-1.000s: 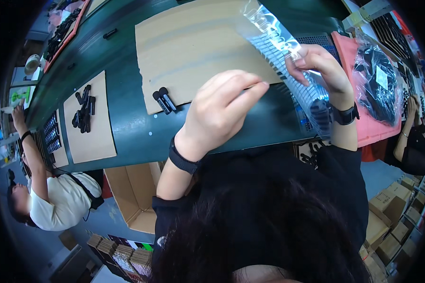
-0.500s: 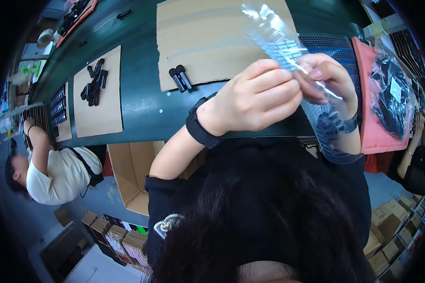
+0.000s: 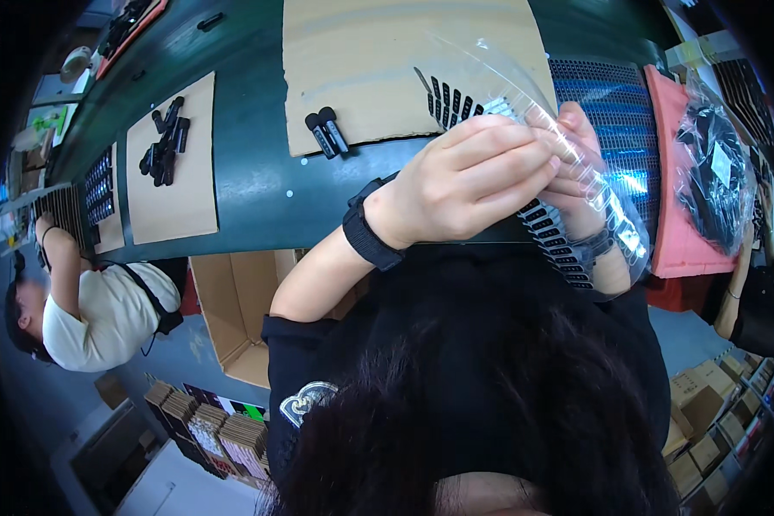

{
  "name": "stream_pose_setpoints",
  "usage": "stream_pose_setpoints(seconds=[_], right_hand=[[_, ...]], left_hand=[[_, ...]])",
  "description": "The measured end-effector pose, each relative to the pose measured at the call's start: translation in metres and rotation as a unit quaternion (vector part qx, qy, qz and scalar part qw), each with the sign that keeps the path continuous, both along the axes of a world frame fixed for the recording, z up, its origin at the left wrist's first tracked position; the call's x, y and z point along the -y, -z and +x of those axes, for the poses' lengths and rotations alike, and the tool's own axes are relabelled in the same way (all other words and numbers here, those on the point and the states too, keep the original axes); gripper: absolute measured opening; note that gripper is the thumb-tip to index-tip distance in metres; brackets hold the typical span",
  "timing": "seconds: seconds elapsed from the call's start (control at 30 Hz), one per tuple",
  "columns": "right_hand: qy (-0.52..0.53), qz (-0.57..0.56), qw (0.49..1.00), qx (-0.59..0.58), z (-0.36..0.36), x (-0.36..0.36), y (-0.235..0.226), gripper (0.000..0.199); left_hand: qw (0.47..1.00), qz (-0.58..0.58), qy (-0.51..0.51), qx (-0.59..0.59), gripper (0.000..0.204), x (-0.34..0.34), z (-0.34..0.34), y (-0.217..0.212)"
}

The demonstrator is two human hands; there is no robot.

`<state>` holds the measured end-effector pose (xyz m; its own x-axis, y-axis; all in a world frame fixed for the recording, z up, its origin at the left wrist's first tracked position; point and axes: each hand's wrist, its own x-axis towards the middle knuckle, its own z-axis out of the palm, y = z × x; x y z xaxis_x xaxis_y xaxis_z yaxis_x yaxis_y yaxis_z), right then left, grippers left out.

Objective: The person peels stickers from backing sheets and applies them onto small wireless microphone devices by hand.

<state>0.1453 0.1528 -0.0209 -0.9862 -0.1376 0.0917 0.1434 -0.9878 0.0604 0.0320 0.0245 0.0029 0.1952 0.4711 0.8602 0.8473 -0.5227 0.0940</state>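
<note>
Remotely, I watch the left hand (image 3: pixel 469 181) pinch a clear, curling plastic sheet with rows of black labels (image 3: pixel 562 247) over the dark-green tabletop (image 3: pixel 249 163); the right hand (image 3: pixel 576 182) grips it too, probably steadying its floppy bend.

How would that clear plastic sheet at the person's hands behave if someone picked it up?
The clear plastic sheet is probably floppy, since it bends in a smooth curve. It's likely light, looking thin and see-through. Bright reflections hint it may be slippery.
</note>
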Motion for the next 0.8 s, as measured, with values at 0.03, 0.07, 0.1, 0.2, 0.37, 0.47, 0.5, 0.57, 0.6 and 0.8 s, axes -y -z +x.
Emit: stream_pose_setpoints(seconds=[0.03, 0.07, 0.1, 0.2, 0.37, 0.47, 0.5, 0.57, 0.6, 0.8], right_hand=[[-0.006, -0.013, 1.000, 0.023, 0.000, 0.001, -0.002, 0.025], [-0.006, -0.014, 1.000, 0.024, 0.000, 0.003, -0.002, 0.025], [-0.001, -0.002, 0.999, 0.039, 0.000, 0.004, -0.003, 0.026], [0.006, 0.022, 0.997, 0.068, -0.002, 0.006, -0.002, 0.027], [-0.011, -0.026, 0.999, 0.031, -0.001, 0.006, 0.008, 0.022], [0.021, 0.019, 0.997, 0.070, -0.001, 0.006, 0.004, 0.020], [0.025, 0.031, 0.996, 0.079, -0.002, 0.008, 0.002, 0.020], [0.033, 0.054, 0.993, 0.098, -0.004, 0.010, 0.000, 0.021], [0.034, 0.053, 0.993, 0.099, -0.005, 0.010, 0.001, 0.021], [0.151, 0.234, 0.956, 0.093, -0.006, -0.004, -0.005, 0.023]], left_hand=[[1.000, 0.001, -0.009, 0.001, 0.024, 0.001, 0.000, 0.001], [1.000, 0.001, -0.009, 0.003, 0.024, 0.002, -0.001, 0.001], [1.000, -0.002, -0.011, 0.005, 0.024, 0.004, -0.001, 0.002], [1.000, -0.010, -0.018, 0.010, 0.024, 0.008, -0.003, 0.003], [1.000, -0.019, -0.007, -0.015, 0.021, 0.015, -0.008, 0.007], [0.999, -0.028, -0.009, -0.025, 0.020, 0.019, -0.012, 0.010], [0.999, -0.031, -0.013, -0.028, 0.020, 0.021, -0.013, 0.011], [0.999, -0.036, -0.020, -0.032, 0.020, 0.023, -0.015, 0.014], [0.999, -0.037, -0.019, -0.032, 0.020, 0.025, -0.016, 0.015], [0.993, -0.057, -0.084, 0.061, 0.017, 0.048, -0.024, 0.028]])
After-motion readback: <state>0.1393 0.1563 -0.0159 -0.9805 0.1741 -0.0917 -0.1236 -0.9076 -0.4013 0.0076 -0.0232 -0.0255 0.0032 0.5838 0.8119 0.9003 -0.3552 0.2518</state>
